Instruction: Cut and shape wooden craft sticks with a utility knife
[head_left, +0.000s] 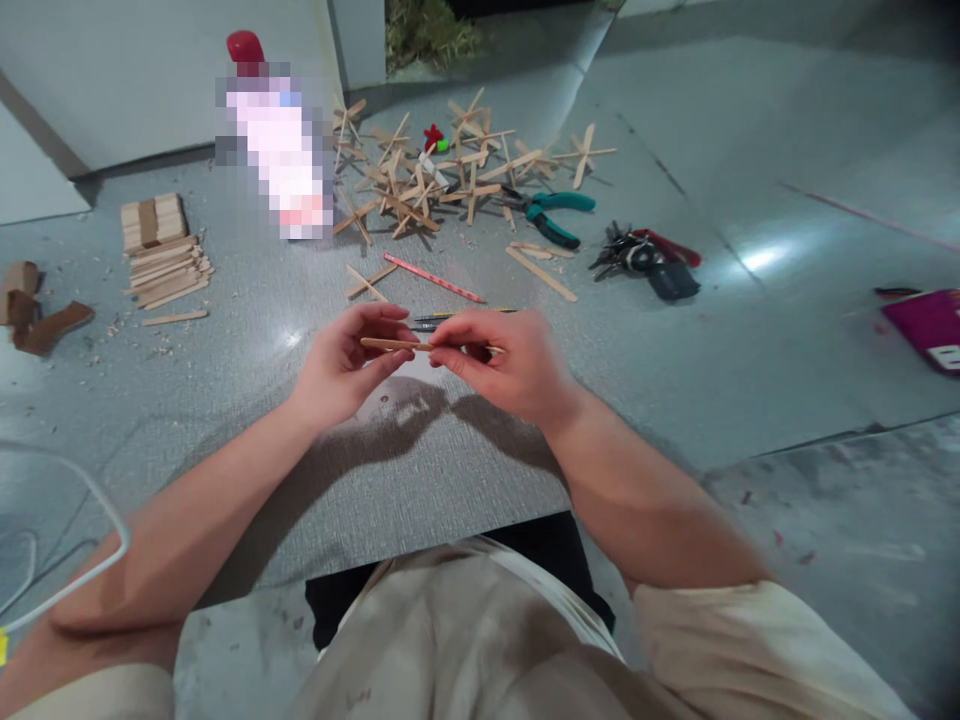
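From my head view, I have the left hand (351, 362) and right hand (510, 362) partly curled, thumbs and fingertips pinching one stick (386, 344) between them, just above the near part of the grey table (450, 480). Beyond them I see a heap of crossed sticks (420, 185), a blurred, red-topped thing (281, 150) to its left, and a stack of sticks (166, 250) farther left. Right of the heap's near edge lie teal-handled pliers (555, 212), then keys (637, 252), with a red rod (435, 277) nearer my hands.
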